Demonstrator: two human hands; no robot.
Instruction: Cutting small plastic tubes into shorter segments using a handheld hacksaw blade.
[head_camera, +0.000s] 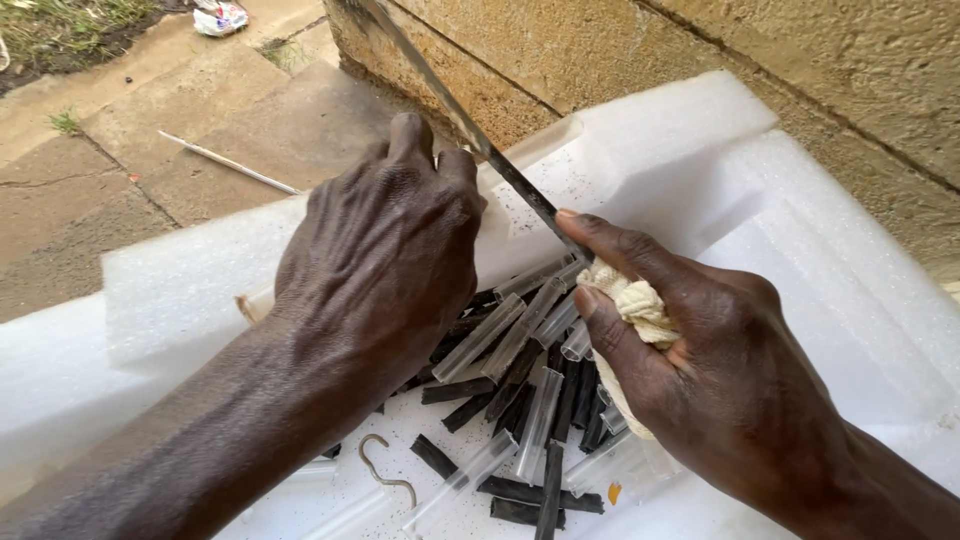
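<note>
Near the foam surface (820, 250) front edge lie clear tubes (520, 330) and black sticks (560, 400). The right hand (720, 370), fingers clenched on a cloth (635, 305), pinches a thin blade (470, 130). Best to grip it firmly through the cloth. The left hand (380, 250) curls, knuckles up, gripping the blade farther along.

1. I saw the foam sheet (800, 200) lying on the ground, against the wall (800, 60) behind it.
2. A pile of tubes (520, 400) lay on the foam sheet, between and below my two hands.
3. My left hand (385, 250) sat left of the pile, my right hand (720, 370) right of it, with a cloth (640, 305) in its grip.
4. A long blade (470, 130) ran from the upper left down between the hands.
5. A wire hook (383, 470) lay on the foam sheet nearest me.
6. A thin stick (230, 163) lay on the paving (150, 120) beyond, to the left.
</note>
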